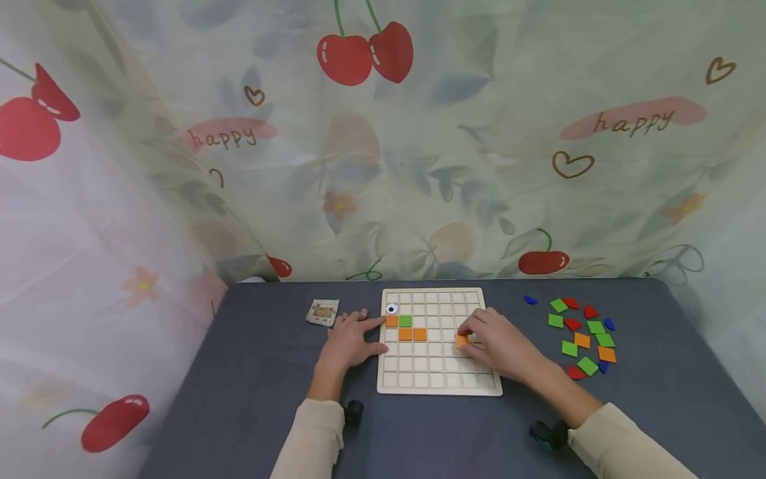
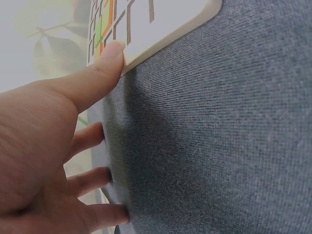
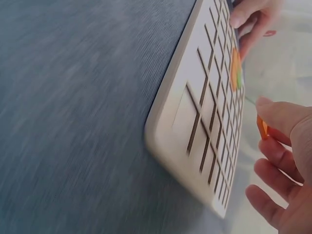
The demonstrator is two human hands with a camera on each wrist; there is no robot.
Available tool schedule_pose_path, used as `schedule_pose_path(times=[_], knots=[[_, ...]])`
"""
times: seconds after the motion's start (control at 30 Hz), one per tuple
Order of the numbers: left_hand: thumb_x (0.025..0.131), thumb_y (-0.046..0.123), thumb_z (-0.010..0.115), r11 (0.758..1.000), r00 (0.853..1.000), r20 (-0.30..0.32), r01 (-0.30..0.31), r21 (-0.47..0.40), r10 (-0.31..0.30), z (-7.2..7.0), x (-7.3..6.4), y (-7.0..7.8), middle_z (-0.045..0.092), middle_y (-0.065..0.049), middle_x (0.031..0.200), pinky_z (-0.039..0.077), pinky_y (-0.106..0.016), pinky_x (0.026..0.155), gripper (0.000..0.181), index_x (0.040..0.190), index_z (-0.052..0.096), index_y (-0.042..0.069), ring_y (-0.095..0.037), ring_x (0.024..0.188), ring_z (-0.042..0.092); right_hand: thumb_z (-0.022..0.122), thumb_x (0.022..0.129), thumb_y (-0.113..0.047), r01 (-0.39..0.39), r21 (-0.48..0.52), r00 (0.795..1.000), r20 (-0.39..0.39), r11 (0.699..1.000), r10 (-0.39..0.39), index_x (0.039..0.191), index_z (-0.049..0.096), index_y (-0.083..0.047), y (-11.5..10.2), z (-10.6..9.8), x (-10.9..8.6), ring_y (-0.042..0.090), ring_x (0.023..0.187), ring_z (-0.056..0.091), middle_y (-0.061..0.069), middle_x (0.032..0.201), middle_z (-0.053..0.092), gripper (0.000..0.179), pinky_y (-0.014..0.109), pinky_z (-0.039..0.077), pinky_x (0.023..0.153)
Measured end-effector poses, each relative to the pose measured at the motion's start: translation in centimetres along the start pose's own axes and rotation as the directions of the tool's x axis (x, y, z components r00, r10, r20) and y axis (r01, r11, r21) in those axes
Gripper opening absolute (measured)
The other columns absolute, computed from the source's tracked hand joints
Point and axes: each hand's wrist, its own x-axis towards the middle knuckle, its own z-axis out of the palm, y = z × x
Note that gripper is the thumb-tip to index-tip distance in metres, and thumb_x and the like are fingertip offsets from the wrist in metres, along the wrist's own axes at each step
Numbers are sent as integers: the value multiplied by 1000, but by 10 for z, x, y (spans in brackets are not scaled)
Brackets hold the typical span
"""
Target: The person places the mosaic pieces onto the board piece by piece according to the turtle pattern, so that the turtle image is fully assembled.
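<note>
A pale wooden grid board (image 1: 429, 380) lies on the dark table. In its upper left cells sit a round eye piece (image 1: 391, 309), a green square tile (image 1: 405, 320) and several orange square tiles (image 1: 413, 334). My left hand (image 1: 349, 340) touches the board's left edge with spread fingers; in the left wrist view its thumb (image 2: 100, 73) lies on the rim. Over the board's right side my right hand (image 1: 499, 342) pinches another orange square tile (image 3: 262, 126) between thumb and fingertips. The right wrist view shows that tile held above the grid, its other fingers loosely bent.
Loose green tiles (image 1: 569, 348), red pieces (image 1: 572, 324), blue pieces (image 1: 530, 300) and orange tiles (image 1: 607, 354) lie scattered right of the board. A small patterned card (image 1: 323, 312) lies to its left. Behind the table hangs a printed curtain (image 1: 419, 166).
</note>
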Motion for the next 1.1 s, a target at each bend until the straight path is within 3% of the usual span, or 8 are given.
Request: schedule_pose_path(times=[0.33, 0.5, 0.7, 1.1], knots=[[87, 46, 79, 1000, 1000, -10, -17, -7, 17, 0, -2, 2, 40, -10, 164, 26, -76, 116, 67, 148, 54, 37, -48, 154, 25, 84, 85, -26, -4, 71, 1000, -10, 997, 5, 101, 73, -15, -26, 23, 20, 14, 92, 57, -3, 97, 66, 23, 34, 54, 82], [87, 46, 79, 1000, 1000, -8, -15, -6, 15, 1, -3, 1, 40, -10, 164, 26, -76, 116, 67, 148, 54, 37, -48, 153, 26, 83, 86, -26, -2, 62, 1000, 7, 998, 2, 99, 73, -15, -36, 36, 27, 13, 88, 55, -4, 96, 65, 20, 32, 53, 81], [87, 47, 78, 1000, 1000, 1, -13, -3, 13, 1, -1, -1, 40, -10, 164, 26, -76, 116, 66, 148, 54, 38, -47, 153, 26, 84, 86, -30, 21, 56, 1000, 21, 998, -23, 99, 72, -15, -42, 43, 34, 13, 87, 54, -3, 96, 64, 23, 32, 52, 81], [87, 47, 79, 1000, 1000, 8, 2, -9, -2, 0, 2, -1, 39, -9, 165, 24, -75, 118, 66, 148, 54, 39, -47, 154, 24, 81, 89, -31, -30, 65, 999, 47, 997, 27, 102, 73, -17, -46, 49, 37, 14, 93, 54, -5, 96, 62, 22, 34, 53, 86]])
